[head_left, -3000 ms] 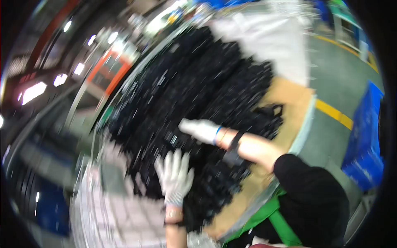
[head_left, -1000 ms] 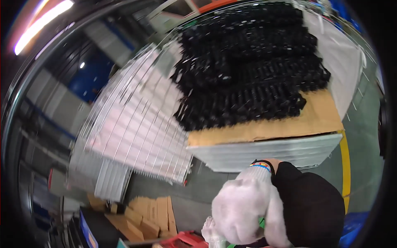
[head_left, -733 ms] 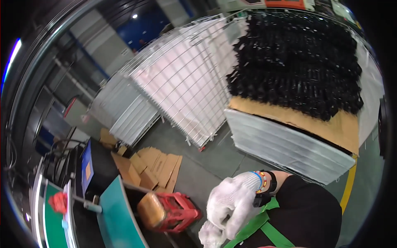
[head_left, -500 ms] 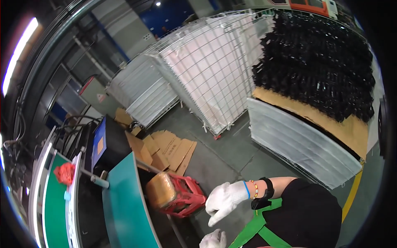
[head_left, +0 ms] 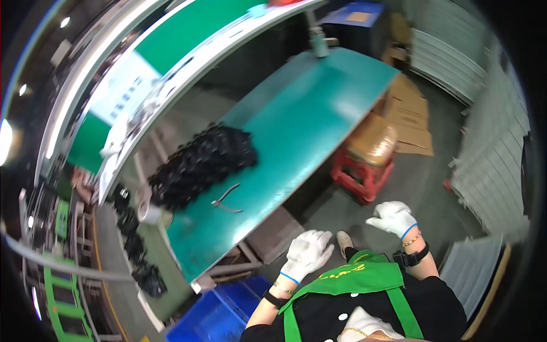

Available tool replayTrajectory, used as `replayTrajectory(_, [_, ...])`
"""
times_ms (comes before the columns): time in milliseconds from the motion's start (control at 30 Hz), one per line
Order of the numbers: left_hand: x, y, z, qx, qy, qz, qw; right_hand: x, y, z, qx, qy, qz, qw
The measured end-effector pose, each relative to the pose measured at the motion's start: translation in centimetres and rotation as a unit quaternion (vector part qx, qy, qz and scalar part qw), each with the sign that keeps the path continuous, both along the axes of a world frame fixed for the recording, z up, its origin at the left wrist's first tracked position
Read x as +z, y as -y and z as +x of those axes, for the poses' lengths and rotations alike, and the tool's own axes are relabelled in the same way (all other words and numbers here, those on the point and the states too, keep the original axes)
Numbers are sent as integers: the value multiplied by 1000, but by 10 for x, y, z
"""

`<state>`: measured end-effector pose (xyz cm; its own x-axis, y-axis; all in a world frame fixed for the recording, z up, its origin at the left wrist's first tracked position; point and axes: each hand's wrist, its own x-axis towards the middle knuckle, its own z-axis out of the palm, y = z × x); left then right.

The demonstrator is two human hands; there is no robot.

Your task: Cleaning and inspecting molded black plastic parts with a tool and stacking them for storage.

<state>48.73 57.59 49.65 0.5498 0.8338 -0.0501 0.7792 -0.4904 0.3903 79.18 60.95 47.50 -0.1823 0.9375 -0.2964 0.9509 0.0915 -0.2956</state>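
Note:
My left hand (head_left: pixel 306 254), in a white knit glove, hangs in the air in front of the near edge of a teal worktable (head_left: pixel 302 131). Its fingers are apart and hold nothing. To the right, my right hand (head_left: pixel 393 219), gloved the same way, is raised near a red stool (head_left: pixel 362 171) with a tape-wrapped top. The thumb stands off the loosely bent fingers and nothing is held. On the table lie nippers (head_left: pixel 227 200) with their handles spread. Behind them is a heap of shiny black parts (head_left: pixel 205 159); their exact kind is blurred.
A blue bin (head_left: pixel 219 310) stands below the table's near end. More black pieces (head_left: pixel 134 245) lie on a green strip at left, beside a white roll (head_left: pixel 149 214). Flattened cardboard (head_left: pixel 411 117) lies past the stool. Wire cages (head_left: pixel 493 165) line the right side.
The view has swung left from the cages and the large black stack to the worktable. Both hands now show fully, farther apart; the left was partly cut off before.

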Motion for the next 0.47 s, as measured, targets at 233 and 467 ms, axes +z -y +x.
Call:
replayTrajectory(233, [-12,-22,-73,266,40,113,957,35,-134,-62,103,-45,-29,993])
replayTrajectory(467, [-33,11,-146,526,21,103,844,35,-219,-171,237,-138,87,958])
